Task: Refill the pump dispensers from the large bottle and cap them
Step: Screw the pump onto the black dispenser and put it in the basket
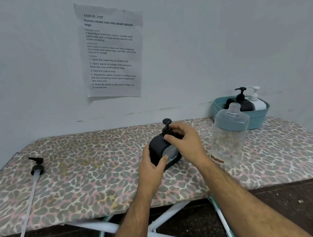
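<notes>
A black dispenser (161, 153) stands near the middle of the ironing board (100, 184), its pump head (167, 126) on top and a pale label patch on its near face. The left hand (151, 167) grasps the body from the left, thumb pressed across the label, fingers wrapped behind. The right hand (184, 141) comes over from the right, and its fingertips (167, 137) pinch the collar of the pump where it meets the body.

Just right of the hands stands the large bottle (230, 137), one only, clear plastic, uncapped, its threaded neck open. It looks close to empty; droplets cling to its wall.

Behind the bottle, at the far right end of the board, a teal basket (258, 119) holds two more dispensers side by side: a second black one (241, 104) and a white one (257, 102), both with pumps fitted. That makes three dispensers in view, two black and one white.

Well apart at the left end of the board lies one loose pump (36, 168), black-headed, with its long pale tube pointing to the near edge and slightly overhanging it.

The board's cover carries a leopard-spot pattern in grey, pink and cream, and its white and teal legs cross beneath it over a dark floor. On the pale wall above is taped one printed sheet (110, 49).
</notes>
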`<action>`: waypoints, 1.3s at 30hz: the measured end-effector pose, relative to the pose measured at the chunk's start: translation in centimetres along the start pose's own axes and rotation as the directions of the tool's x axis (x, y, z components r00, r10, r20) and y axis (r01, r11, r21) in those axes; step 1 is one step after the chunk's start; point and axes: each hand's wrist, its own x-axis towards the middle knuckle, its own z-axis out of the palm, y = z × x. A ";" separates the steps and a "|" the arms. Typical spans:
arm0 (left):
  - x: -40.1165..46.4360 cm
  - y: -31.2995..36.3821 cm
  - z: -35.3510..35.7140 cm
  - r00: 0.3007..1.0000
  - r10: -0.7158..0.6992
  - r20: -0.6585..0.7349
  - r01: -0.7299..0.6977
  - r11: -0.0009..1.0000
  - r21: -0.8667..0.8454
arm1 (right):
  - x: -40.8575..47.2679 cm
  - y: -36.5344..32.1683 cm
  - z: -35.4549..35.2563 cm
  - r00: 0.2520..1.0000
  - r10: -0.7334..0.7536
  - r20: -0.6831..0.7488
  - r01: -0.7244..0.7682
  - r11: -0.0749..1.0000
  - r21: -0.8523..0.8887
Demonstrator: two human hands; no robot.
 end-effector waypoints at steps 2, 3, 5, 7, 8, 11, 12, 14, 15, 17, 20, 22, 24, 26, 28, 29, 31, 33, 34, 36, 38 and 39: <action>0.0 0.0 0.1 1.000 -0.001 -0.001 0.001 1.000 -0.004 | -0.1 0.2 0.0 1.000 0.002 -0.014 -0.002 1.000 0.000; 0.0 0.0 0.1 1.000 -0.002 -0.001 0.002 1.000 -0.005 | -0.2 0.2 0.1 1.000 0.005 -0.021 -0.004 1.000 0.005; 0.0 0.0 0.0 1.000 0.004 0.001 -0.004 1.000 -0.010 | -0.5 0.4 0.2 0.999 0.006 -0.040 -0.006 1.000 0.020; -0.1 -0.1 0.0 1.000 0.005 0.004 -0.004 1.000 -0.019 | -0.6 0.6 0.3 0.998 0.019 -0.057 -0.016 0.999 0.044; -0.1 -0.1 0.0 1.000 0.003 0.004 -0.003 1.000 -0.023 | -0.6 0.6 0.4 0.998 0.024 -0.061 -0.022 0.999 0.047; -0.1 0.0 0.0 1.000 0.006 0.004 -0.006 1.000 -0.024 | -0.6 0.7 0.4 0.998 0.033 -0.060 -0.031 0.999 0.033; -0.1 0.0 0.0 1.000 0.011 0.006 -0.011 1.000 -0.025 | -0.5 0.8 0.4 0.998 0.037 -0.051 -0.035 0.999 0.028; -0.1 0.0 0.0 1.000 0.015 0.008 -0.015 1.000 -0.028 | -0.6 0.8 0.3 0.999 0.045 -0.012 -0.045 0.998 0.033; -0.1 -0.1 0.0 1.000 0.015 0.009 -0.015 1.000 -0.027 | -0.7 0.8 0.2 0.998 0.055 0.006 -0.056 0.998 0.033; -0.1 -0.3 0.0 1.000 0.019 0.013 -0.018 0.999 -0.029 | -0.9 0.6 0.1 0.998 0.051 0.035 -0.051 0.999 0.011; 0.0 -0.6 0.0 0.999 0.026 0.020 -0.025 0.999 -0.044 | -1.2 0.4 0.0 0.997 0.043 0.059 -0.042 0.999 -0.011; -0.1 -0.5 0.0 0.999 0.031 0.022 -0.030 0.999 -0.041 | -1.4 0.2 -0.1 0.998 0.045 0.054 -0.046 0.999 0.013; 0.0 -0.5 -0.1 0.999 0.035 0.023 -0.034 0.999 -0.036 | -1.5 0.2 0.0 0.998 0.050 0.033 -0.051 0.998 0.042; 0.1 -0.6 -0.1 0.999 0.037 0.023 -0.037 0.999 -0.029 | -1.5 0.3 0.2 0.999 0.052 0.000 -0.052 0.997 0.061; 0.2 -0.7 0.0 0.999 0.038 0.020 -0.038 0.999 -0.024 | -1.4 0.4 0.4 0.998 0.061 -0.016 -0.059 0.995 0.080; 0.2 -0.7 0.0 0.999 0.040 0.020 -0.039 0.999 -0.023 | -1.4 0.4 0.4 0.998 0.062 -0.015 -0.061 0.995 0.079; 0.3 -0.7 0.0 0.999 0.044 0.022 -0.044 0.999 -0.024 | -1.4 0.4 0.4 0.999 0.050 0.008 -0.050 0.997 0.051; 0.3 -0.7 0.0 0.999 0.048 0.022 -0.047 0.998 -0.029 | -1.4 0.3 0.3 0.999 0.039 0.034 -0.039 0.999 0.018; 0.2 -0.7 0.0 0.999 0.050 0.020 -0.049 0.998 -0.030 | -1.4 0.3 0.3 0.999 0.037 0.037 -0.038 0.999 0.010; 0.2 -0.6 0.0 0.999 0.048 0.015 -0.047 0.998 -0.030 | -1.5 0.4 0.2 0.999 0.034 0.031 -0.034 0.999 0.006; 0.2 -0.7 0.0 0.999 0.042 0.018 -0.042 0.999 -0.030 | -1.5 0.4 0.2 0.999 0.036 0.017 -0.037 0.999 0.025; 0.2 -0.7 0.0 0.999 0.040 0.022 -0.039 0.999 -0.031 | -1.5 0.3 0.2 0.999 0.041 0.010 -0.041 0.998 0.038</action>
